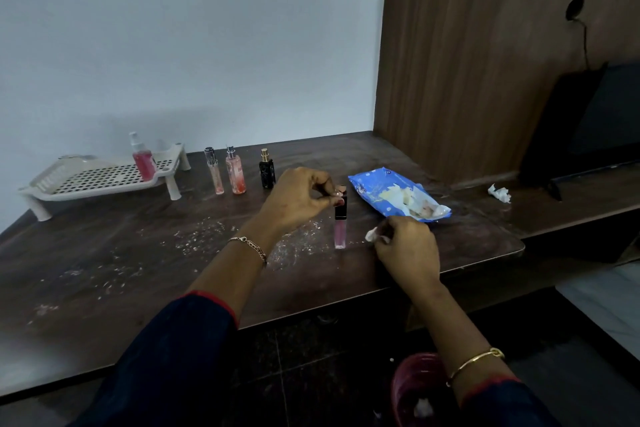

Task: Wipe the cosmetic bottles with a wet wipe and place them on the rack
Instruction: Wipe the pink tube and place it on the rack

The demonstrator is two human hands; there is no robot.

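Observation:
My left hand (300, 196) pinches the dark cap of a slim pink lip gloss tube (340, 225) that hangs upright with its base at the dark wooden table (138, 270). My right hand (407, 248) grips a crumpled white wet wipe (372, 235) just right of the tube, not touching it. At the back left stands a white perforated rack (97, 178) with a pink spray bottle (142, 158) on it. Three bottles stand beside the rack: a thin clear tube (214, 170), a pink spray bottle (235, 170) and a black bottle (267, 169).
A blue wet wipe pack (398, 194) lies open behind my right hand. A used crumpled wipe (499, 193) lies on the lower shelf at right, by a dark screen (595, 121). White crumbs are scattered across the table. A red bin (420, 388) stands on the floor below.

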